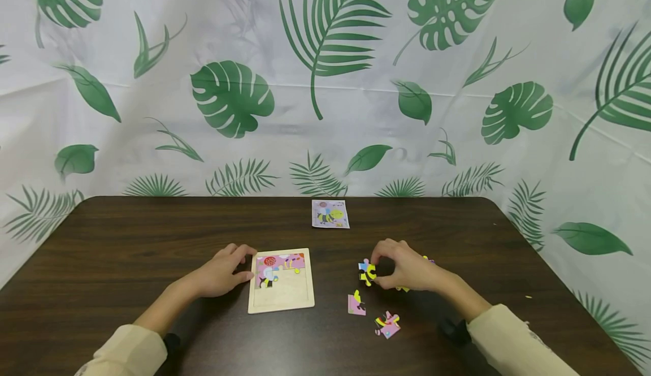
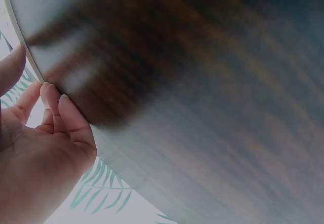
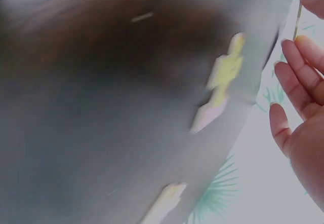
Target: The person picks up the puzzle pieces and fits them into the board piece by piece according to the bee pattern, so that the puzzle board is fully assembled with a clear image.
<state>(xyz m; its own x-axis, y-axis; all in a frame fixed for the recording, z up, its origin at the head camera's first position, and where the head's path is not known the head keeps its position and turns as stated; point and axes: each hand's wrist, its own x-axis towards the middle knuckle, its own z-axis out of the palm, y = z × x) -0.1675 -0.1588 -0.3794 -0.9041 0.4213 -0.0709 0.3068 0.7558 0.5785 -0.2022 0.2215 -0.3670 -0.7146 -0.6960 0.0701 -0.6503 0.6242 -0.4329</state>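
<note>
My left hand touches the left edge of a square wooden puzzle tray, index finger near the far corner and thumb lower down. In the left wrist view, the fingertips of that hand meet the thin tray rim. Several joined pieces fill the tray's upper and left parts. To the right of the tray, my right hand pinches a blue, yellow and black jigsaw piece between thumb and fingers. The right wrist view shows this piece edge-on at the fingertips.
A pink and yellow piece and a pink piece with a red stripe lie nearer me. More pieces sit partly hidden under the right hand. A bee picture card lies at the table's far edge, before a leaf-patterned cloth.
</note>
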